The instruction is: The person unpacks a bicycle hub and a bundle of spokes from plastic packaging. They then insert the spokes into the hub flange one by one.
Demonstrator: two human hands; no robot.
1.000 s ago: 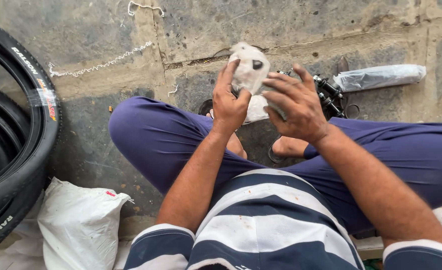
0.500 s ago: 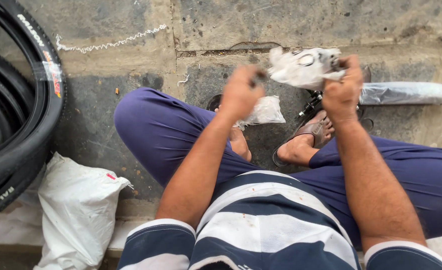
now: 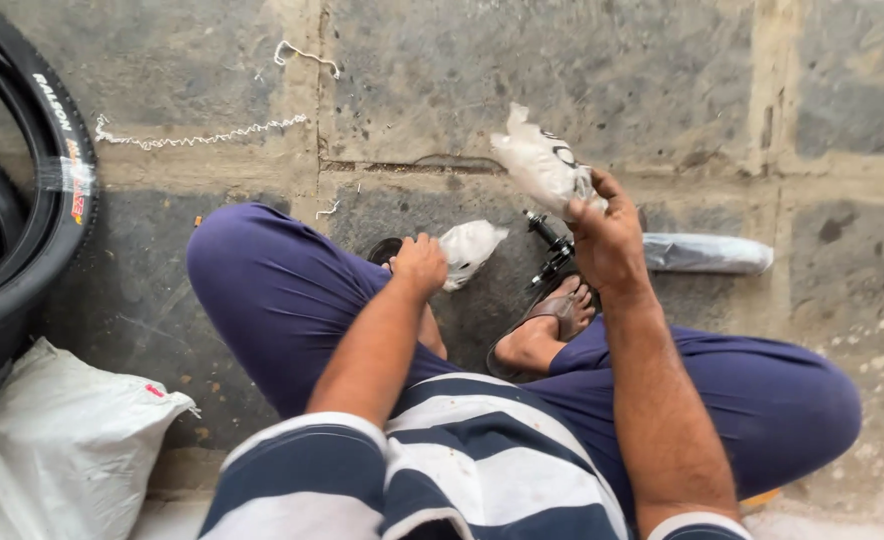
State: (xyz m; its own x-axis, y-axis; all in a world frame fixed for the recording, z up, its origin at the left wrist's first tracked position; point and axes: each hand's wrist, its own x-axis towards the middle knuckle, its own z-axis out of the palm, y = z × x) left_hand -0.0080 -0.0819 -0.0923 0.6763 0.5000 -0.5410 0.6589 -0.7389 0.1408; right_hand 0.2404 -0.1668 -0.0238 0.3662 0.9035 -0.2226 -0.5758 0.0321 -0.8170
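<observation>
A person in a striped shirt and dark blue trousers sits cross-legged on a stone-paved floor (image 3: 562, 90), seen from above. At far left, black bicycle tyres (image 3: 32, 190) stand upright against the frame's edge, and a large white plastic sack (image 3: 62, 450) slumps near left, just beside the person's knee. A long part wrapped in clear plastic (image 3: 707, 253) lies on the paving at right, beyond the sandalled foot (image 3: 552, 320).

The right hand (image 3: 610, 240) is raised above the lap, its fingers closed around the lower end of a small white plastic bag (image 3: 544, 165), which sticks up and tilts left, clear of the floor. The left hand (image 3: 420, 264) rests low near the left knee, curled loosely shut; whether it pinches anything cannot be told, though a second crumpled white bag (image 3: 470, 248) lies on the ground touching or just beside its knuckles. A black metal bicycle part (image 3: 552, 250), with a threaded end, sits on the paving between the hands, partly hidden behind the right wrist.

The step in hand appears to be unwrapping small parts: one bag held aloft, one set down. Opening the raised bag would likely call for the free left hand to come up and steady or tear it.
</observation>
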